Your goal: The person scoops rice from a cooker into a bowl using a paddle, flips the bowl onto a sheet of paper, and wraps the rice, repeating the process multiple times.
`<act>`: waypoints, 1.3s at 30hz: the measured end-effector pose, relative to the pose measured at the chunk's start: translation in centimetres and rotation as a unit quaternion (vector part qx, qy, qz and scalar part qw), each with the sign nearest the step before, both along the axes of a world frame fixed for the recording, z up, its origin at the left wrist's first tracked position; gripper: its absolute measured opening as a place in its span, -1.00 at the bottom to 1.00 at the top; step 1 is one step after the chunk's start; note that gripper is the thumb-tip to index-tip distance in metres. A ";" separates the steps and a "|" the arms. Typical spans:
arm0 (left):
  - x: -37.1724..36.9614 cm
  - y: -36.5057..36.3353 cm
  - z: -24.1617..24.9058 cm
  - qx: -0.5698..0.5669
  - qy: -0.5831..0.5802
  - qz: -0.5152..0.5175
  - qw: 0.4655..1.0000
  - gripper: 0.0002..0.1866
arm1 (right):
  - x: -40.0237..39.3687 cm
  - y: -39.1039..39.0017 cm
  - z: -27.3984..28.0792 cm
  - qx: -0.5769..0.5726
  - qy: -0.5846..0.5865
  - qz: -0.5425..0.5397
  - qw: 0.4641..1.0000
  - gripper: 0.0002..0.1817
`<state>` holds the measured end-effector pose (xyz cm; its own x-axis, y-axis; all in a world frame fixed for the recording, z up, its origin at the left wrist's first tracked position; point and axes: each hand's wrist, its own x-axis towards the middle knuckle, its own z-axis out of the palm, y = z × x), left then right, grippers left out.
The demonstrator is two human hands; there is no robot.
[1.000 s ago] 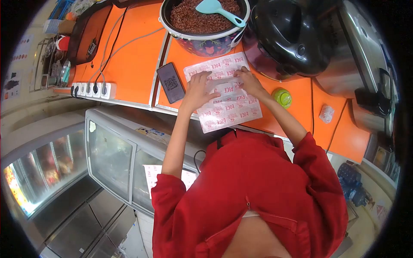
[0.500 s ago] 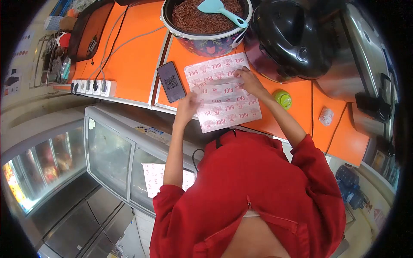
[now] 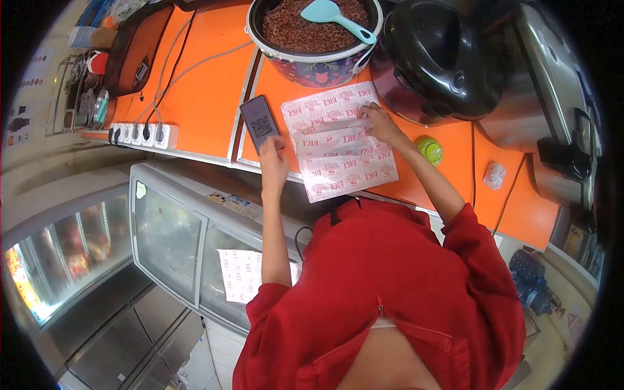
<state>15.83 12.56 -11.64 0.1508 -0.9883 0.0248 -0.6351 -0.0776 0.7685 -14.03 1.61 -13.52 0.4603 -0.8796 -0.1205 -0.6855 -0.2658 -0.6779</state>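
A sheet of white food wrapping paper [image 3: 344, 170], printed with red "RICE" lettering, lies creased on the orange counter and overhangs its front edge. My right hand [image 3: 382, 127] has its fingers closed on the sheet's right edge. Left of the sheet rests a phone [image 3: 260, 120] showing a QR code. My left hand [image 3: 273, 162] is at the phone's lower end, fingers curled against it and apart from the paper. Behind the sheet stands an open rice cooker [image 3: 312, 77] of dark red-brown rice [image 3: 292, 32], with a light blue rice paddle [image 3: 331, 16] lying across it.
A closed black-lidded cooker [image 3: 435, 65] and a large steel pot [image 3: 539, 84] crowd the right. Near my right forearm sit a green round container [image 3: 429, 150] and a crumpled wrapper [image 3: 494, 175]. A power strip [image 3: 146, 134] lines the left edge. Below is a glass-topped freezer [image 3: 168, 218] with another printed sheet [image 3: 240, 276].
My left hand has let go of the paper's left edge and moved left to the phone's lower end. My right hand stays at the sheet's right edge.
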 end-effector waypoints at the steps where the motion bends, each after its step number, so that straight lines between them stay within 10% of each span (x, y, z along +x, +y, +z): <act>1: -1.1 -0.8 1.8 0.001 0.002 0.000 1.000 -0.45 | -0.1 0.0 -0.2 -0.016 -0.005 0.005 1.000 -0.46; 4: -4.6 -3.9 6.5 -0.194 -0.120 -0.125 0.966 -0.54 | 0.0 -0.3 0.5 -0.002 -0.008 0.027 1.000 -0.47; 6: -4.8 -5.6 4.8 0.063 0.040 -0.269 0.960 -0.53 | -0.1 -0.2 0.4 -0.005 -0.005 0.028 1.000 -0.47; 10: -3.5 -7.3 1.2 0.190 0.116 -0.208 0.952 -0.55 | -0.4 -0.1 0.2 -0.011 -0.015 0.015 1.000 -0.51; 13: -5.5 -6.9 -0.1 0.074 0.152 -0.082 0.982 -0.63 | 0.1 0.3 1.0 0.004 0.053 -0.012 0.999 -0.55; 14: -5.8 -6.7 -0.2 -0.004 0.009 -0.096 0.995 -0.63 | 0.2 0.3 1.8 0.005 0.053 -0.012 0.998 -0.55; 15: -6.0 -6.6 -0.4 -0.081 -0.134 -0.106 0.982 -0.63 | 0.2 0.5 2.7 -0.038 0.107 0.003 0.994 -0.59; 22: -6.5 -1.7 -3.8 -0.121 -0.134 -0.186 0.966 -0.75 | -0.9 5.4 -1.6 -0.377 0.111 0.177 0.902 -0.75; 26: -6.7 1.8 -1.2 -0.147 -0.107 -0.226 0.957 -0.43 | -2.6 8.2 -1.2 -0.310 0.045 0.187 0.931 -0.66; 32: -5.3 1.3 -2.9 -0.115 -0.092 -0.247 0.958 -0.56 | -3.9 8.2 -2.0 -0.232 0.055 0.183 0.954 -0.43; 37: -4.3 -2.6 -3.6 -0.091 -0.036 -0.269 0.958 -0.67 | -0.5 2.2 -0.3 -0.059 -0.171 0.050 0.982 -0.31; 39: -4.7 -4.2 -1.6 0.187 0.090 -0.224 0.952 -0.71 | 1.1 1.2 2.8 -0.052 0.004 0.027 0.998 -0.39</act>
